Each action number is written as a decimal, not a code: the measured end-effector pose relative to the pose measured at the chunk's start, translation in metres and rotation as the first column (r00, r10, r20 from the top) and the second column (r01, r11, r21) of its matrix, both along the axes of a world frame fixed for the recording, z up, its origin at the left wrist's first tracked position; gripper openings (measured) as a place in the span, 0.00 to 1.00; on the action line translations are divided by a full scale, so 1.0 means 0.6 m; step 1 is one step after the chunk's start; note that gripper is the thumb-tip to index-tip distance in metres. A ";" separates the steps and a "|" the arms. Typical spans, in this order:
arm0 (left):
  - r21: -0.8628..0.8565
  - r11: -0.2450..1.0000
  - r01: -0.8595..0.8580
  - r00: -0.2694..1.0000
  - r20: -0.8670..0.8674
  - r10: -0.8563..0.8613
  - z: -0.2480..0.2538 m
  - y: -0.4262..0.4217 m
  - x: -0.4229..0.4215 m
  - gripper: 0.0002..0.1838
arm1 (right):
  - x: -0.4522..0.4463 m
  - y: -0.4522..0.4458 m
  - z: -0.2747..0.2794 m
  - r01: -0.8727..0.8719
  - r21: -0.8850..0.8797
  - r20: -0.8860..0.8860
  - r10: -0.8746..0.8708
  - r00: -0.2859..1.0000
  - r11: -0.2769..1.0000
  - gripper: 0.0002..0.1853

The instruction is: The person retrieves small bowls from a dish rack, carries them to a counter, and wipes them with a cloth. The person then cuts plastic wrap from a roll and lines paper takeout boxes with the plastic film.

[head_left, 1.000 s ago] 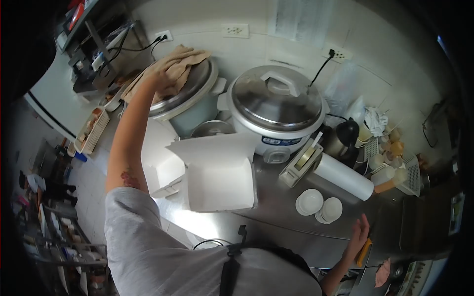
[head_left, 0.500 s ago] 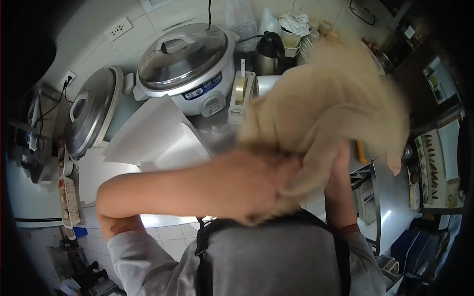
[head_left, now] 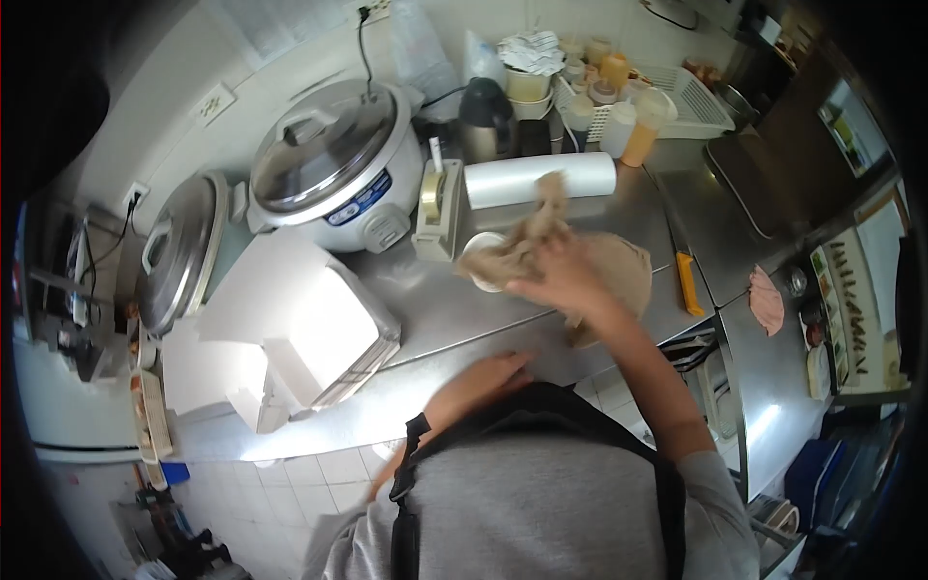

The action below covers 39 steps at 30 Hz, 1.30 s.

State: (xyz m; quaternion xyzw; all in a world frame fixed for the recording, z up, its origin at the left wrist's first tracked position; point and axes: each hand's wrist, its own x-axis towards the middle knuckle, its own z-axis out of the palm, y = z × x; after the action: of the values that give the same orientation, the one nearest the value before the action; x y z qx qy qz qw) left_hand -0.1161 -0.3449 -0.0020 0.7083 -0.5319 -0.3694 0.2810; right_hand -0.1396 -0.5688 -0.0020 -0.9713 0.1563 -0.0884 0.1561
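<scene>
1. Gripping the tan cloth (head_left: 626, 266) with the right hand (head_left: 564, 275), by half-bent fingers sunk into a bunched fold; too blurred to tell how firmly.
2. To the right of the tape dispenser (head_left: 438, 211) with that cloth, and somewhat nearer the body; on the steel counter (head_left: 440, 314), peaked up beyond the fingers and spread flatter on the far side of the wrist.
3. Partly covering a small white cup (head_left: 478, 242) with a cloth corner, close by the dispenser's near right side.
4. Nearer the body than the dispenser with the left hand (head_left: 488, 375), by the counter's front edge; slightly bent at the fingers and hidden at the palm, so cannot tell how far open or whether holding anything.
5. Just right of the dispenser, on its side, a white roll (head_left: 556, 179).
6. Well to the right of the dispenser, past the cloth, an orange handle (head_left: 688, 285).
7. Left of the dispenser and nearer the body, white paper boxes (head_left: 314, 300), raised at the flaps.
8. Left of the dispenser and farther back, a lidded rice cooker (head_left: 329, 159).
</scene>
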 end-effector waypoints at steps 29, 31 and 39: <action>-0.417 0.901 -0.121 0.609 0.686 0.399 -0.062 -0.180 0.107 0.17 | -0.129 -0.225 -0.055 -0.610 0.673 0.322 -0.577 0.751 -0.418 0.25; -0.378 0.922 -0.085 0.634 0.693 0.343 -0.072 -0.194 0.129 0.12 | -0.133 -0.223 -0.051 -0.549 0.749 0.232 -0.630 0.741 -0.371 0.25; -0.586 0.668 -0.459 0.749 0.150 0.646 -0.044 -0.221 0.110 0.17 | -0.074 -0.063 -0.021 -0.363 0.501 0.645 -0.059 0.762 0.786 0.25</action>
State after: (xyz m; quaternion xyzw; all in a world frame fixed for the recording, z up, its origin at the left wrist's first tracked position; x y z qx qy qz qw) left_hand -0.0500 -0.4778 -0.0284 0.7885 -0.4062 0.0212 0.4613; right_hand -0.1841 -0.6063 -0.0147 -0.7932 0.0304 -0.3397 0.5045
